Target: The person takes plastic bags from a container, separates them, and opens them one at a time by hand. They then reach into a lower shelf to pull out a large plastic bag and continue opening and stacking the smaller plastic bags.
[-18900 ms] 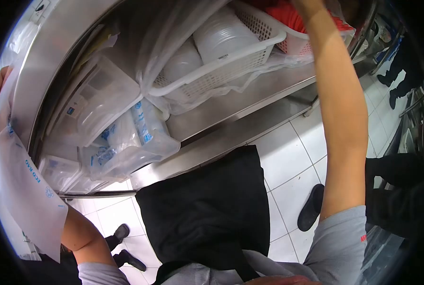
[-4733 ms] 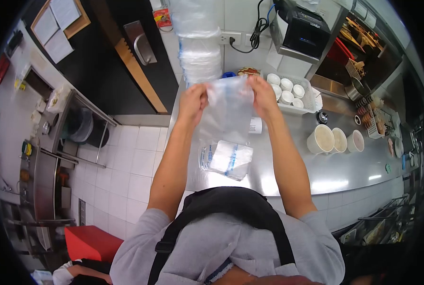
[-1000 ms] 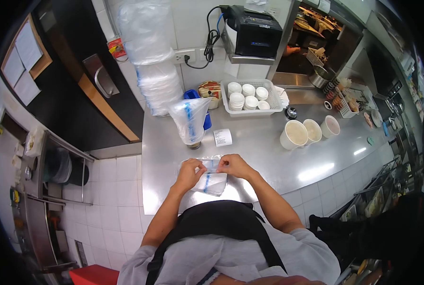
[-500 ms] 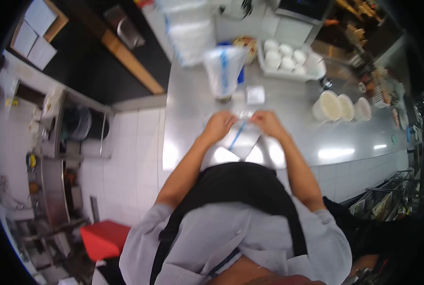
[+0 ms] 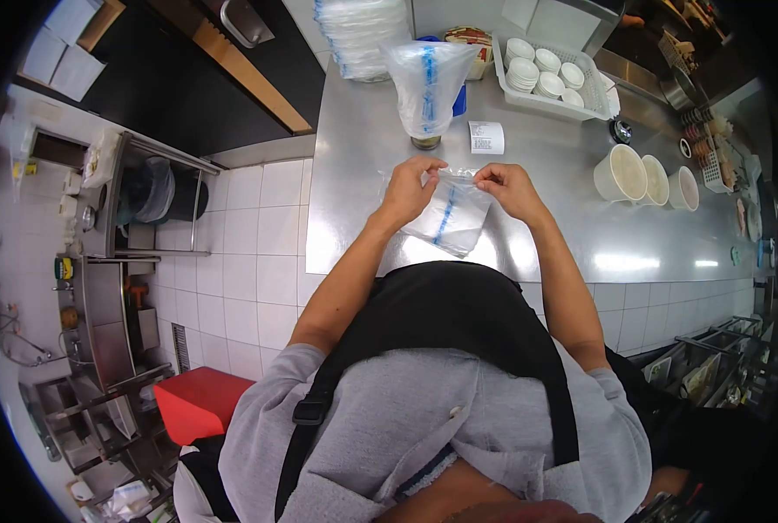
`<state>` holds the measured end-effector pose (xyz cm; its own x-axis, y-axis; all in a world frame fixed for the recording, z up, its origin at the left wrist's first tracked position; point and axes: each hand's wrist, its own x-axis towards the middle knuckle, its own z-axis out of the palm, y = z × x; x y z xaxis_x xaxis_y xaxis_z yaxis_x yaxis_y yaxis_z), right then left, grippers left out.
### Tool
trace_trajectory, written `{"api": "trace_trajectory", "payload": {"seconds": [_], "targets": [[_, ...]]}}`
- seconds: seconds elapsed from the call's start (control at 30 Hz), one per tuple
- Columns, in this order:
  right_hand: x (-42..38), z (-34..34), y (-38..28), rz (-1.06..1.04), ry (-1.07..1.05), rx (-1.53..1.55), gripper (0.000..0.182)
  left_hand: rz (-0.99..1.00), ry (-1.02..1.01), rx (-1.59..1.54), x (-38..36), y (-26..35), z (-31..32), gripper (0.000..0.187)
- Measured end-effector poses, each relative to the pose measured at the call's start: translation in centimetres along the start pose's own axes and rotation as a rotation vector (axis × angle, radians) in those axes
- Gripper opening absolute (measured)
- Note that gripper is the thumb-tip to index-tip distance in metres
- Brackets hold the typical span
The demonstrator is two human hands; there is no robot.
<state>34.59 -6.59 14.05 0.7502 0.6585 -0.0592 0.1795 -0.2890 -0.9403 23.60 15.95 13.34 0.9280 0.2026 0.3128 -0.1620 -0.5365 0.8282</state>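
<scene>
A clear plastic bag [image 5: 448, 215] with a blue printed strip hangs flat over the steel counter, its top edge between my two hands. My left hand [image 5: 412, 190] pinches the upper left corner, thumb against fingers. At the upper right corner, my right hand [image 5: 506, 188] has its thumb and fingertips closed on the same edge. Just beyond my hands stands another clear bag [image 5: 429, 83] with a blue strip, puffed upward, its narrow base over a small dark round object [image 5: 425, 142]. A printed paper slip [image 5: 486, 138] lies to its right.
A tall stack of folded clear bags [image 5: 361, 39] sits at the back left. At the back right is a white basket [image 5: 556, 109] with several stacks of small white bowls. Three pale tubs [image 5: 621, 174] line the right side. A red box-like object [image 5: 199, 403] is low on the left.
My head view has shifted, so the counter and its things sit higher in the picture and look sharper. Both hands keep hold of the bag's top edge.
</scene>
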Motion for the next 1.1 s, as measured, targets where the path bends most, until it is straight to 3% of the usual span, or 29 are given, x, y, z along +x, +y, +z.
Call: {"api": "trace_trajectory", "payload": {"seconds": [0.07, 0.17, 0.27, 0.37, 0.57, 0.67, 0.77, 0.97, 1.1], "targets": [[-0.1, -0.1, -0.7, 0.029, -0.003, 0.037, 0.006, 0.005, 0.04, -0.001, -0.3, -0.8, 0.2, 0.027], [-0.1, -0.6, -0.8, 0.023, 0.023, 0.063, 0.006, -0.24, -0.016, -0.014, -1.4, -1.7, 0.0, 0.033], [0.3, -0.9, -0.2, 0.016, 0.094, 0.219, 0.006, -0.227, -0.014, 0.129, -3.0, -3.0, 0.1, 0.033], [0.7, -1.1, 0.6, 0.005, 0.142, 0.276, 0.007, -0.196, 0.056, 0.139, -3.4, -2.1, 0.3, 0.035], [0.8, -1.6, -2.8, -0.046, 0.222, 0.029, 0.009, 0.176, 0.324, 0.101, 0.5, 4.8, -0.5, 0.037], [2.2, -2.7, -4.5, -0.166, 0.241, -0.094, 0.01, 0.314, 0.333, 0.191, 3.6, 6.2, -0.5, 0.037], [3.0, -4.0, -7.0, -0.262, 0.26, -0.145, 0.012, 0.15, 0.093, 0.048, 5.8, 5.7, -0.5, 0.032], [3.7, -6.9, -11.2, -0.357, 0.348, -0.1, 0.014, 0.324, 0.217, 0.043, 9.4, 9.7, -1.5, 0.012], [3.6, -7.7, -13.2, -0.337, 0.381, -0.117, 0.016, 0.296, 0.202, 0.025, 10.7, 10.0, -2.2, 0.008]]}}
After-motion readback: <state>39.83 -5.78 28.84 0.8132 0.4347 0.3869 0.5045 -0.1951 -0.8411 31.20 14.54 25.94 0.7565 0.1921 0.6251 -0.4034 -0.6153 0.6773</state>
